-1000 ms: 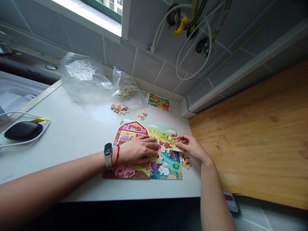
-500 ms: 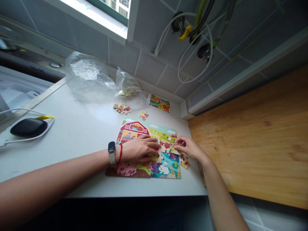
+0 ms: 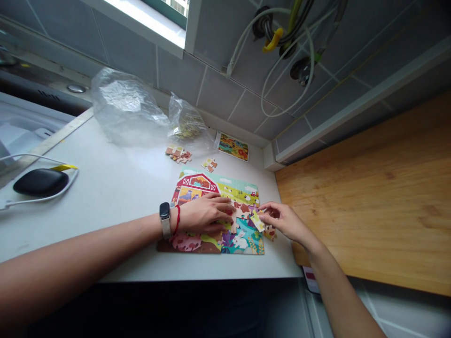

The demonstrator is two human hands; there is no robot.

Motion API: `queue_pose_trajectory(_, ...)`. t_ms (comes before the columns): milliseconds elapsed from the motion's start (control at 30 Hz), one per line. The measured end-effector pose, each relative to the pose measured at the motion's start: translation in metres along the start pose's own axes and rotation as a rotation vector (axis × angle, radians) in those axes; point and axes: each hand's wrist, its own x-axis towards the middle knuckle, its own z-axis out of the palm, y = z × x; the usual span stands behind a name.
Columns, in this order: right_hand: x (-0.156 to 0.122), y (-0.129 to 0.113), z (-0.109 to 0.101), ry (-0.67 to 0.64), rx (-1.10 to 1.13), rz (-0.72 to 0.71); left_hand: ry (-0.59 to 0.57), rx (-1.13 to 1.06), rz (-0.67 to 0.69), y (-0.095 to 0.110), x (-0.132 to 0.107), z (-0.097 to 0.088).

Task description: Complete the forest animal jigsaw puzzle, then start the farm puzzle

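Observation:
A farm-scene jigsaw puzzle lies on the white counter, with a red barn at its upper left and a white rabbit at its lower right. My left hand rests flat over the middle of it, fingers stretched out and covering part of the picture. At the puzzle's right edge, my right hand pinches a yellow-green puzzle piece, tilted above the blue area. Under that hand, a brown-and-cream loose piece sits partly hidden beside the puzzle.
Behind the puzzle lie a small pile of pieces, a few joined pieces and a picture card. Clear plastic bags stand near the wall. A black device with a white cable is at left; a wooden board borders the right.
My right hand has drawn the yellow-green piece slightly down and turned it, away from the spotted row. My left hand stays on the puzzle. The view has shifted slightly.

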Motion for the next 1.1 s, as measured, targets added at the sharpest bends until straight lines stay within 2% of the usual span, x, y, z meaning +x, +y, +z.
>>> queue_pose_trajectory(200,-0.001,-0.006,0.017,-0.096,0.013,-0.039,-0.031,0.009,-0.003,0.000,0.001,0.000)
queue_pose_trajectory(333,0.005,-0.007,0.025,-0.100,0.015,-0.081,-0.002,-0.005,0.000,0.000,0.000,0.000)
queue_pose_trajectory(567,0.013,0.000,0.029,-0.110,0.023,-0.064,-0.046,0.017,-0.006,0.002,0.001,-0.003)
queue_pose_trajectory(733,0.013,0.001,0.027,-0.115,-0.070,-0.121,-0.059,0.027,-0.009,0.002,0.001,-0.003)
queue_pose_trajectory(933,0.000,-0.012,0.028,-0.229,-0.177,-0.201,-0.051,0.028,-0.009,0.000,0.001,-0.001)
queue_pose_trajectory(1100,-0.015,-0.025,0.048,-0.229,-0.224,-0.230,-0.029,0.006,0.001,0.000,0.000,0.000)
